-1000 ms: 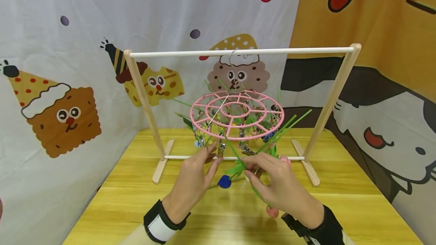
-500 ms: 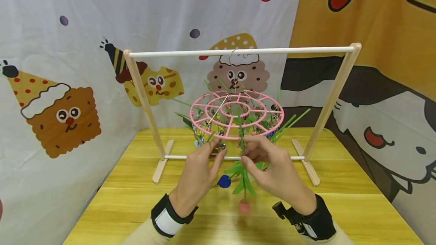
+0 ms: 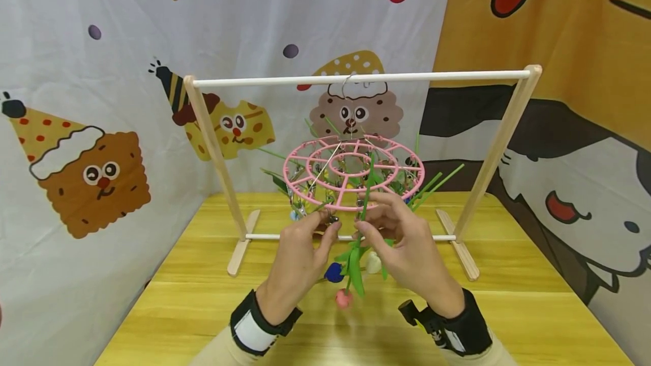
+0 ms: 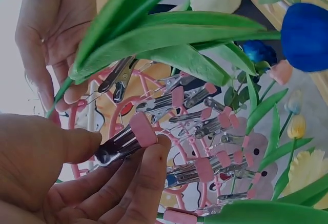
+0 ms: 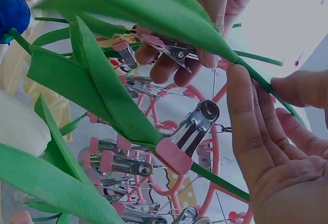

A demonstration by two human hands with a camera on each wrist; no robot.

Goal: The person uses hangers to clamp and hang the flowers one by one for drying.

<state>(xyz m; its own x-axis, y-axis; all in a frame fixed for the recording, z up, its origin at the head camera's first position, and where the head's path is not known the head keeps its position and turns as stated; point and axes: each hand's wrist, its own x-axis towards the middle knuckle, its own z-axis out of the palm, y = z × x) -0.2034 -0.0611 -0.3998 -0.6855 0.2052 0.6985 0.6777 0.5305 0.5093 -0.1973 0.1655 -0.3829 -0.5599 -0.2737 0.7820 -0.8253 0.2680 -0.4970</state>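
Observation:
My left hand pinches a metal clip with a pink tip between thumb and fingers. The clip hangs at the front of a round pink hanger. Beside it, my right hand holds the green stem of an artificial tulip between thumb and fingers. That tulip's pink bloom points down, its stem end rising in front of the hanger's ring. In the right wrist view another pink-tipped clip grips a different stem. Behind the leaves, a blue flower and a white flower hang low.
The hanger hooks onto a white bar between wooden posts, whose feet stand on the wooden table. Several other clips and flowers crowd beneath the hanger, with stems sticking out sideways. A cartoon-printed curtain stands behind.
My right hand has moved up and slightly left. The pink tulip has swung from lower right to nearly upright, bloom down and now left of the hand. My left hand stays near the clip.

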